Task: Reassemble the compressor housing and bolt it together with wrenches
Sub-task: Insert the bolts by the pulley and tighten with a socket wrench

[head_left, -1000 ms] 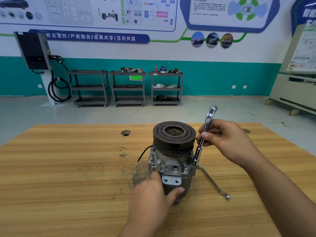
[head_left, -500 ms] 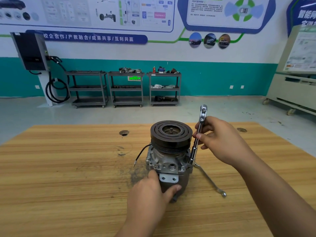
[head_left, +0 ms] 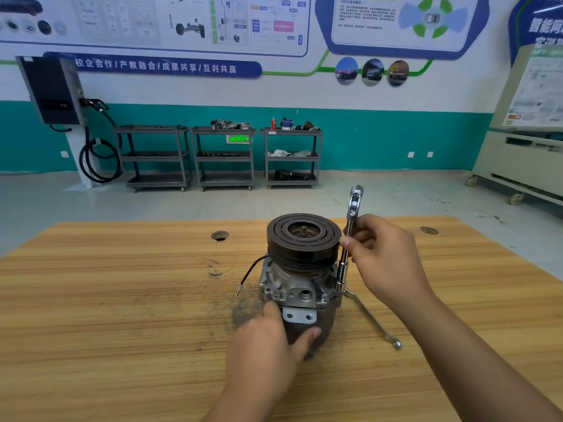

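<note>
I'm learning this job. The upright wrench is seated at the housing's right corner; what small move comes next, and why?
Probably spin the wrench with the right hand to tighten there: it stands upright on the flange of the compressor, and the left hand grips the body.

Compressor stands upright on the desk. Black grooved clutch pulley uppermost, cast aluminium flange below it, dark lower body. Hex bolts sit in the flange. A black wire trails off its left side. Socket wrench stands near vertical, with its lower end at the flange's right corner. Chrome combination wrench lies flat just right of the housing.
</note>
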Demonstrator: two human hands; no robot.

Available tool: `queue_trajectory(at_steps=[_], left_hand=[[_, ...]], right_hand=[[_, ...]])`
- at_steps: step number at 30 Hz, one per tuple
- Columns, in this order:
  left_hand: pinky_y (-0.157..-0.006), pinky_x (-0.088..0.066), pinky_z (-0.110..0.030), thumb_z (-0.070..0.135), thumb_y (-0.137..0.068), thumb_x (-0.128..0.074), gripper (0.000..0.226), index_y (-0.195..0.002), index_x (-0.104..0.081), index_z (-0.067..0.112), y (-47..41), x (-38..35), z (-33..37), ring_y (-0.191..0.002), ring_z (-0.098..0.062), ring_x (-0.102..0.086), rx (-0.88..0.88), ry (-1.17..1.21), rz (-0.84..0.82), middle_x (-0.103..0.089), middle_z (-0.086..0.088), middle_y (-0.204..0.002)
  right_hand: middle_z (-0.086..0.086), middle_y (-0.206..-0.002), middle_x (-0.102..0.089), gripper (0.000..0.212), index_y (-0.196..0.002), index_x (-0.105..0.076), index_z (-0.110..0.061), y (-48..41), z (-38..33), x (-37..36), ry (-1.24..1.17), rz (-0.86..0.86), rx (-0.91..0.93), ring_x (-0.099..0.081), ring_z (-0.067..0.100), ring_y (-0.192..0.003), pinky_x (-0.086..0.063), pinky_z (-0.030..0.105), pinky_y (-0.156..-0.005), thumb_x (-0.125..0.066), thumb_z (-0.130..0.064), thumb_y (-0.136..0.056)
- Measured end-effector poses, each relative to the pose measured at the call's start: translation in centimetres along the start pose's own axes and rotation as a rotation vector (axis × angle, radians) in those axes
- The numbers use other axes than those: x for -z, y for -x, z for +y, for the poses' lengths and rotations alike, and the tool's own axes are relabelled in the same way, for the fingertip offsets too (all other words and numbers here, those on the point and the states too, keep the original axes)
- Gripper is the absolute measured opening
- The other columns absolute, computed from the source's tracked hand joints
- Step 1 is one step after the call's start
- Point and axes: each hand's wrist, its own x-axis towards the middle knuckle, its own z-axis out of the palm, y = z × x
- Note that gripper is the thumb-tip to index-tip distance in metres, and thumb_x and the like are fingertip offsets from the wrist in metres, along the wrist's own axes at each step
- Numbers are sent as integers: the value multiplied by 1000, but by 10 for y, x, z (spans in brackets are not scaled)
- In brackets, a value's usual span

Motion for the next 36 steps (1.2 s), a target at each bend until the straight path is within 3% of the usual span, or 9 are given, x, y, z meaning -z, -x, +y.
queue_trajectory(at_steps=[4,7,17,19,23,29,31,34,36], left_hand=[[-71,-47,-25,75,-79,-40,53,-102,-44,28,0,-1,-4,-92,-12,-61,-49,31,13,-64,10,-98],[-75,-50,-27,74,-80,-41,54,-106,-47,27,-1,-3,-5,-94,-12,-62,-60,34,26,-65,11,-102],[-73,-47,-27,65,-89,-37,42,-104,-47,27,3,-9,2,-93,-14,-62,-118,33,35,-65,6,-99],[-69,-46,-27,65,-89,-36,41,-101,-45,26,2,-8,5,-90,-15,-63,-123,21,16,-65,6,-97],[-59,-36,-26,68,-89,-33,42,-88,-34,26,0,-7,15,-86,-15,-64,-130,-66,3,-65,5,-93],[-62,-38,-28,58,-95,-33,40,-101,-46,21,0,-11,41,-94,-22,-66,-127,-55,35,-67,-1,-101],[-57,-38,-25,53,-93,-44,36,-98,-51,18,3,-11,48,-84,-19,-68,-154,-17,83,-69,-2,-92],[-30,-29,-18,50,-45,-87,46,-56,-56,18,11,-11,48,-34,-8,-53,-243,-81,105,-54,1,-41],[-26,-25,-17,46,-33,-91,49,-49,-54,17,13,-17,49,-27,-7,-47,-251,-106,148,-47,2,-34]], right_hand=[[-8,-82,-66,20,-85,-59,-29,2,-1,18,-155,28,40,-65,10,-80,-54,26,-73,-67,-10,-84],[-4,-83,-70,27,-83,-60,-32,6,-4,23,-274,-69,36,-69,11,-80,-58,24,-70,-66,-6,-83],[-5,-78,-67,29,-77,-56,-32,7,1,10,-169,-129,53,-67,16,-76,-56,38,-74,-68,-6,-82],[-4,-71,-63,28,-74,-52,-30,6,1,8,-122,-122,59,-64,15,-70,-55,33,-68,-71,-10,-81],[-9,-61,-55,31,-69,-47,-29,6,1,2,-2,-65,105,-54,0,-57,-42,11,-53,-71,-13,-81],[-12,-64,-52,23,-75,-50,-23,3,7,-5,60,77,84,-49,2,-59,-37,12,-51,-69,-13,-84],[-15,-69,-55,19,-80,-54,-23,3,6,0,-10,107,69,-53,-1,-63,-40,7,-56,-68,-11,-84],[-14,-73,-62,28,-77,-54,-34,4,-2,14,-154,166,98,-61,0,-69,-48,13,-65,-69,-11,-82],[-11,-73,-65,29,-79,-57,-36,6,-10,17,-277,98,94,-65,3,-71,-55,21,-65,-69,-10,-82]])
